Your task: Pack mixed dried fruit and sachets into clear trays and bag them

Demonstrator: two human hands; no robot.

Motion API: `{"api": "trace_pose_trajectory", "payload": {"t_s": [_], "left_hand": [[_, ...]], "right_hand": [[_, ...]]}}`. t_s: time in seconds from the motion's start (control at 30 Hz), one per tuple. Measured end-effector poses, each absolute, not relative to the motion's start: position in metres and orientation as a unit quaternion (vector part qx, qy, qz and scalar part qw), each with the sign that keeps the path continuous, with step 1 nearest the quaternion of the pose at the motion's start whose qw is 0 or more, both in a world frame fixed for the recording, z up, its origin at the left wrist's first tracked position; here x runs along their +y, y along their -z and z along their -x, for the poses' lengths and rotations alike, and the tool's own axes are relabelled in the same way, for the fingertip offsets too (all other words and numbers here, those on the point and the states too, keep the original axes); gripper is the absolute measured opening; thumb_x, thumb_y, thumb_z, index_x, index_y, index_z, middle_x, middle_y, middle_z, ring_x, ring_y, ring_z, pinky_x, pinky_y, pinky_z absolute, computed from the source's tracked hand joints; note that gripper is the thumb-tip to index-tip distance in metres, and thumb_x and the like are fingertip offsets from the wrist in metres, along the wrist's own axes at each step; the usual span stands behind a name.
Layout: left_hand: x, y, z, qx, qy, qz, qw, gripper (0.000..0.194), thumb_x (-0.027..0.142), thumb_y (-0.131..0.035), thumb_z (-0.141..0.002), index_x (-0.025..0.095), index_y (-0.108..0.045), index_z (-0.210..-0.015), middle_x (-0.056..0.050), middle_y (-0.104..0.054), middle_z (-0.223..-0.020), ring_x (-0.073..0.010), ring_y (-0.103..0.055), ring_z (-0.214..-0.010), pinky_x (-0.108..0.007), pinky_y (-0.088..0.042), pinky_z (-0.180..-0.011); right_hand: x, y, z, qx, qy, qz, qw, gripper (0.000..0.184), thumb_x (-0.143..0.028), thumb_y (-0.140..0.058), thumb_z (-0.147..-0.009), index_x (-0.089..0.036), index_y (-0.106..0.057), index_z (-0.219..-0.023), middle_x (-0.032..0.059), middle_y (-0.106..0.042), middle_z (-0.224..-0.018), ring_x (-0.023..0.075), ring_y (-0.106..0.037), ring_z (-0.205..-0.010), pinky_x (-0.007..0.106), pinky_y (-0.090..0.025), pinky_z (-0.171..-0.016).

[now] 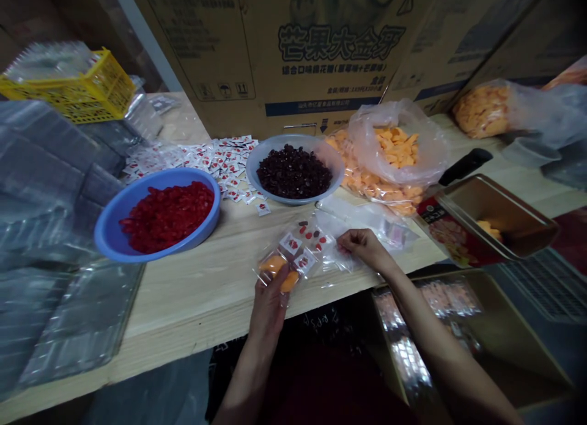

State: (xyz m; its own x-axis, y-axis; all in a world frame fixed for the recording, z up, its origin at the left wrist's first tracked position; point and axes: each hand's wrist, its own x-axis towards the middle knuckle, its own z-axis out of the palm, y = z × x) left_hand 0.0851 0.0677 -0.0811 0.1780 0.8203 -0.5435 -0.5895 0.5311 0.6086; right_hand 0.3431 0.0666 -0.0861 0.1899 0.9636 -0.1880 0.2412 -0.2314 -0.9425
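My left hand (268, 306) holds a clear compartment tray (276, 254) by its near end, thumb on top. Orange pieces (274, 265) fill the near compartments, two printed white sachets (290, 244) lie in the middle, and small red and dark pieces (312, 234) sit at the far end. Just right of the tray, my right hand (369, 247) is closed in a pinch on thin clear plastic that looks like a bag. More clear plastic bags (353, 220) lie flat behind its fingers.
Behind stand a blue bowl of red pieces (202, 226), a bowl of dark pieces (337, 168), scattered sachets (229, 162) and a bag of orange pieces (398, 150). Clear trays (87, 315) pile up left. A tin (527, 208) stands right, above an open carton (518, 333). Cardboard boxes (257, 40) wall the back.
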Motion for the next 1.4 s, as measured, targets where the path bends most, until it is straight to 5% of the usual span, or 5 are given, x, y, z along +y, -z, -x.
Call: {"api": "trace_pose_trajectory", "payload": {"t_s": [0.33, 0.5, 0.87, 1.23, 1.4], "left_hand": [[0.028, 0.073, -0.097, 0.428, -0.45, -0.216, 0.753, 0.058, 0.029, -0.083, -0.075, 0.018, -0.062, -0.128, -0.009, -0.073, -0.121, -0.024, -0.068, -0.114, -0.034, -0.052, -0.1], [0.029, 0.071, -0.098, 0.443, -0.427, -0.275, 0.739, 0.05, 0.031, -0.083, -0.074, 0.016, -0.067, -0.119, -0.011, -0.074, -0.117, -0.0254, -0.069, -0.11, -0.038, -0.051, -0.1], [0.051, 0.08, -0.09, 0.452, -0.331, -0.424, 0.712, 0.035, 0.04, -0.077, -0.08, 0.015, -0.074, -0.104, -0.01, -0.077, -0.104, -0.0268, -0.072, -0.099, -0.037, -0.052, -0.092], [0.038, 0.078, -0.116, 0.435, -0.401, -0.211, 0.778, 0.052, 0.035, -0.083, -0.072, 0.016, -0.063, -0.116, -0.008, -0.075, -0.1, -0.0238, -0.072, -0.09, -0.036, -0.055, -0.084], [0.033, 0.077, -0.132, 0.424, -0.419, -0.221, 0.772, 0.052, 0.037, -0.083, -0.071, 0.017, -0.063, -0.115, -0.007, -0.073, -0.1, -0.0221, -0.071, -0.091, -0.033, -0.054, -0.082]], "right_hand": [[0.062, 0.072, -0.32, -0.543, -0.192, 0.714, 0.398, 0.014, -0.025, -0.055, -0.083, -0.018, -0.062, -0.073, -0.0001, -0.061, -0.066, 0.0138, -0.054, -0.059, 0.025, -0.038, -0.058], [0.063, 0.069, -0.31, -0.558, -0.112, 0.736, 0.367, 0.012, -0.022, -0.054, -0.083, -0.019, -0.06, -0.073, -0.0001, -0.061, -0.067, 0.0143, -0.056, -0.06, 0.025, -0.038, -0.06], [0.056, 0.066, -0.306, -0.558, -0.106, 0.723, 0.395, 0.013, -0.023, -0.053, -0.09, -0.02, -0.058, -0.078, -0.0006, -0.057, -0.069, 0.0144, -0.053, -0.062, 0.025, -0.037, -0.061], [0.004, 0.08, -0.31, -0.576, -0.023, 0.782, 0.238, 0.004, -0.02, -0.052, -0.092, -0.021, -0.053, -0.088, 0.0045, -0.057, -0.086, 0.0216, -0.055, -0.079, 0.03, -0.038, -0.068], [-0.014, 0.069, -0.294, -0.622, -0.071, 0.736, 0.257, 0.017, -0.02, -0.043, -0.101, -0.021, -0.05, -0.085, 0.004, -0.054, -0.084, 0.0205, -0.053, -0.079, 0.03, -0.039, -0.071]]}}
